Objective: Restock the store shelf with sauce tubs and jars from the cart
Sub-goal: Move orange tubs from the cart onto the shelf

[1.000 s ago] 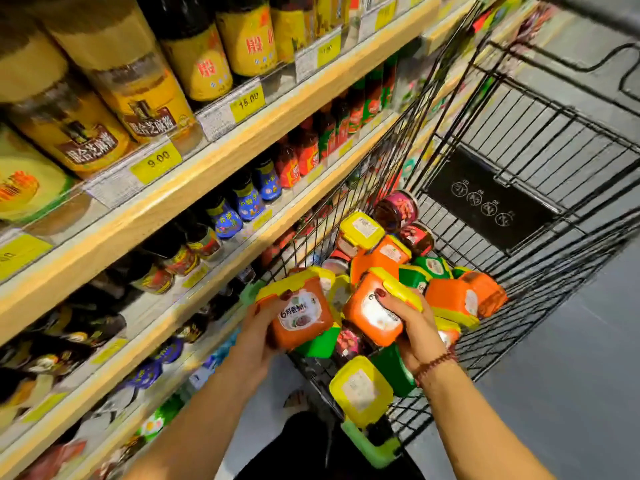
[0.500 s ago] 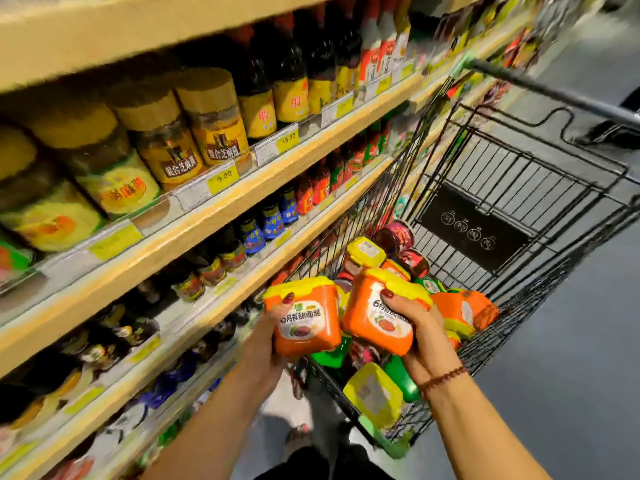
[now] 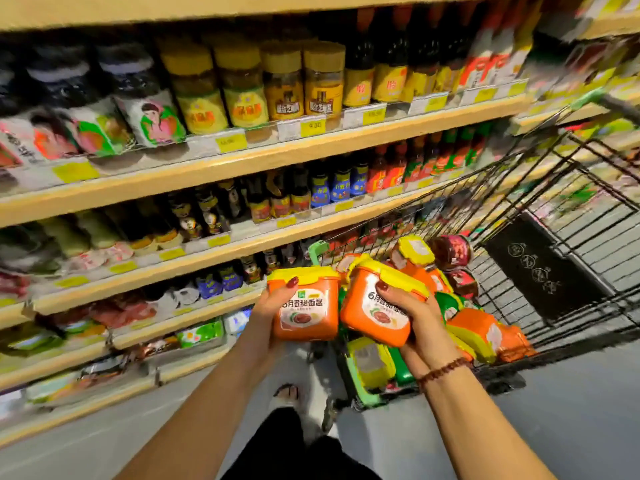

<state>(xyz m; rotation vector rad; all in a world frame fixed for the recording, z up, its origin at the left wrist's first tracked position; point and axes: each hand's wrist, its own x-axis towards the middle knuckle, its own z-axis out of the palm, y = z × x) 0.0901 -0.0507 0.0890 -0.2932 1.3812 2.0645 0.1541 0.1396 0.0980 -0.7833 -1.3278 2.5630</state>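
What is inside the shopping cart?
Inside the cart: orange tubs with yellow lids, green tubs and two dark jars. The right hand and held tub cover part of the pile; lower layers are hidden.

Glossy orange plastic tubs (image 3: 306, 308) with smooth yellow lids; black wire-metal cart (image 3: 571, 216); pale matt wooden shelf edges (image 3: 242, 161)

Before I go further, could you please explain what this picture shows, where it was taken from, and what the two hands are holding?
There is no machine here. A person wears a camera on the head that looks forward and down, so you see their own arms. The left hand grips an upright orange tub with a yellow lid. The right hand grips a tilted orange tub of the same kind. Behind them, the wire cart holds more tubs and dark jars. On the left are stocked store shelves.
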